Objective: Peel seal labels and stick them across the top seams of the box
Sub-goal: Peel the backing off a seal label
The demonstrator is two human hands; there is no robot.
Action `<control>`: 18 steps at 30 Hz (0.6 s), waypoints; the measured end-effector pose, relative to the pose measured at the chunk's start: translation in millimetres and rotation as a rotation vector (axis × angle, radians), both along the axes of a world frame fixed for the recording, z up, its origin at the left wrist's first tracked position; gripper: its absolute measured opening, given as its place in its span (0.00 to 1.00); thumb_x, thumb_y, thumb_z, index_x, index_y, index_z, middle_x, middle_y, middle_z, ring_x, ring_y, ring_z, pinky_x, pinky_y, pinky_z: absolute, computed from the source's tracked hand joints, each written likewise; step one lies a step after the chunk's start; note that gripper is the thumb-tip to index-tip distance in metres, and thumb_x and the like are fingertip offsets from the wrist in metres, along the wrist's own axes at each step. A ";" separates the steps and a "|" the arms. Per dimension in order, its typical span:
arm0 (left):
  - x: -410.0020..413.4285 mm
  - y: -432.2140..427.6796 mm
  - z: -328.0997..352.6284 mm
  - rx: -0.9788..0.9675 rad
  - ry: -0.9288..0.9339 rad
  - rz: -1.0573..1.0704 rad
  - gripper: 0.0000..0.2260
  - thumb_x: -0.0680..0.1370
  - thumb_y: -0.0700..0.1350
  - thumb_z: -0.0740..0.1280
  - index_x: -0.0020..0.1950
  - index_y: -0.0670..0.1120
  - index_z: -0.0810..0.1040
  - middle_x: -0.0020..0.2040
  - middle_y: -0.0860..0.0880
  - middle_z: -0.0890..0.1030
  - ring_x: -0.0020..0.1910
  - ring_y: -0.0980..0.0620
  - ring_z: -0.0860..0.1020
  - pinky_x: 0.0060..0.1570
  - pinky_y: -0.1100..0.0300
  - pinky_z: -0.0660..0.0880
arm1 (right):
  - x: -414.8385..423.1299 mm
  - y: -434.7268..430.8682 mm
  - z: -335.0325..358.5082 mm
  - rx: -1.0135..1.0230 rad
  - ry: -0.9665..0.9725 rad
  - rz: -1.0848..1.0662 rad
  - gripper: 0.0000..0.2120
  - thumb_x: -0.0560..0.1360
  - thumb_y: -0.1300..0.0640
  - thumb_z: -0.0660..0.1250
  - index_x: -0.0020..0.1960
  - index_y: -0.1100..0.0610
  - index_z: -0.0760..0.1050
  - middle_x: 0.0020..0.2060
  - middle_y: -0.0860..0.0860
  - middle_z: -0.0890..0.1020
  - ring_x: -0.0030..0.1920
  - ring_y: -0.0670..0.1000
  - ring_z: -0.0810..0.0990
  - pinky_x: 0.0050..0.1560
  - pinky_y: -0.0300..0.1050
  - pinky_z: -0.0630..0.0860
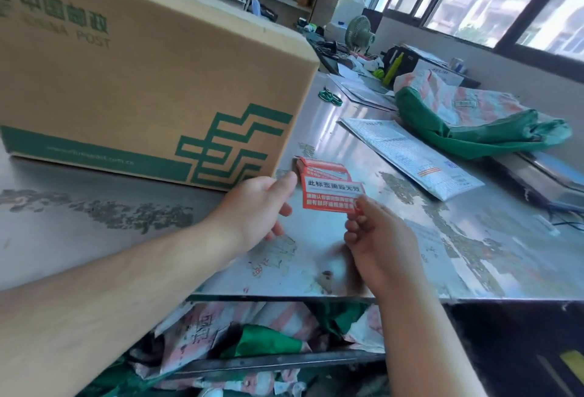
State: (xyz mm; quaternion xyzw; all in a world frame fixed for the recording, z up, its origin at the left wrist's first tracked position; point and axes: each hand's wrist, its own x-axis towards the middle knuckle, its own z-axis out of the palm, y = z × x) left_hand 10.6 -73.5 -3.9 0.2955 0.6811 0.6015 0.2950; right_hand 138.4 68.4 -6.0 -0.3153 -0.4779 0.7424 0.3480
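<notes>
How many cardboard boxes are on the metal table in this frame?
1. The China Post box stands at the table's left, beside the left hand. Background shelves may hold more, too blurred to count.

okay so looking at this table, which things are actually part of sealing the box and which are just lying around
Part of the job:
cardboard box
red seal labels, held by left hand and right hand

Just lying about:
green scissors
white mailer envelope
green mail sack
desk fan
</notes>
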 end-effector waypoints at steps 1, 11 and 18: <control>-3.5 -9.1 -0.2 0.022 -0.060 -0.010 0.20 0.81 0.59 0.57 0.53 0.44 0.79 0.46 0.47 0.82 0.34 0.51 0.75 0.35 0.58 0.70 | 2.8 -9.5 0.0 -0.007 0.010 0.032 0.08 0.80 0.63 0.63 0.42 0.59 0.73 0.27 0.51 0.74 0.26 0.46 0.69 0.26 0.35 0.63; -33.2 -65.3 -2.8 0.145 -0.083 0.083 0.03 0.76 0.43 0.71 0.44 0.45 0.80 0.38 0.51 0.84 0.33 0.59 0.78 0.33 0.67 0.71 | -26.9 -69.8 8.1 0.275 -0.158 0.194 0.09 0.80 0.62 0.66 0.41 0.58 0.75 0.30 0.53 0.82 0.28 0.49 0.76 0.31 0.38 0.69; -35.3 -70.6 -7.1 0.268 -0.113 0.208 0.03 0.75 0.43 0.72 0.46 0.43 0.82 0.39 0.47 0.84 0.32 0.57 0.77 0.29 0.69 0.71 | -47.9 -82.7 -8.4 0.681 -0.362 0.007 0.15 0.77 0.49 0.71 0.38 0.59 0.79 0.28 0.49 0.82 0.28 0.46 0.78 0.34 0.48 0.75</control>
